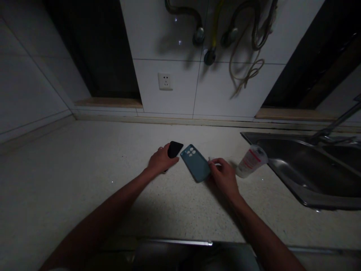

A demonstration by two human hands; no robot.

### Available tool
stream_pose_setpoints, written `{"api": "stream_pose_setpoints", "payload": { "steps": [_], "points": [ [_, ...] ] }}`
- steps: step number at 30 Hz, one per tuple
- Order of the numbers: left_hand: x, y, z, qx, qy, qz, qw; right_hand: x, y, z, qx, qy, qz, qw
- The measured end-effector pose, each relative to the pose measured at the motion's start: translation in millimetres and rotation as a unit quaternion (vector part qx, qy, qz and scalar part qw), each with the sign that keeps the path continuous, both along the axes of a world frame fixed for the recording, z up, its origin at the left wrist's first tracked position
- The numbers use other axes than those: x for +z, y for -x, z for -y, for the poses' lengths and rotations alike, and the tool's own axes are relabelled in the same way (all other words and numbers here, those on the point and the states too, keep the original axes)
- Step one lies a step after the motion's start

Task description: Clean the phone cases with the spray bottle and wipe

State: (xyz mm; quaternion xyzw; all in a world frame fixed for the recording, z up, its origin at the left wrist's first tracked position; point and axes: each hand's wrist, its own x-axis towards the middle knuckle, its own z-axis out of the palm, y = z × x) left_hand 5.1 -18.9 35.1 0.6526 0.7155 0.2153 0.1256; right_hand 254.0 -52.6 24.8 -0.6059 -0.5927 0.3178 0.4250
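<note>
Speckled countertop (84,195) under dim light, with a steel sink (299,165) at my 3 o'clock. My left hand (162,160) has its fingers curled around a black smartphone (175,149), a stiff, likely slippery slab best held by its edges. At 12 o'clock, a teal phone case (195,163) lies flat, light and probably flexible, just beside my right hand (224,177), whose fingers pinch a small white strip (214,164) I can't identify. A translucent plastic cup (252,161) lies on its side at 2 o'clock; I can't tell what's inside.
</note>
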Motion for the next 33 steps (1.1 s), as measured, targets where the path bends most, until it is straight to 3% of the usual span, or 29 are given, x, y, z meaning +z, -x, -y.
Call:
{"api": "stream_pose_setpoints", "payload": {
  "steps": [4,8,14,24,33],
  "points": [
    [0.5,-4.8,3.0,0.001,0.008,-0.066,0.998,-0.4,0.3,2.1,0.062,-0.026,0.105,0.992],
    [-0.2,-7.8,3.6,-0.001,0.020,-0.105,0.994,-0.5,4.9,5.4,0.127,-0.012,0.228,0.965],
    [-0.3,-7.8,6.3,0.009,0.041,-0.159,0.986,-1.0,11.8,9.4,0.121,0.010,0.342,0.932],
    [-7.5,-16.4,14.5,0.013,0.004,-0.227,0.974,-2.2,12.6,10.0,0.124,0.006,0.396,0.910],
    [-11.5,-20.0,14.2,0.003,-0.042,-0.264,0.964,-1.1,9.1,9.4,0.140,-0.002,0.369,0.919]
  ]
}}
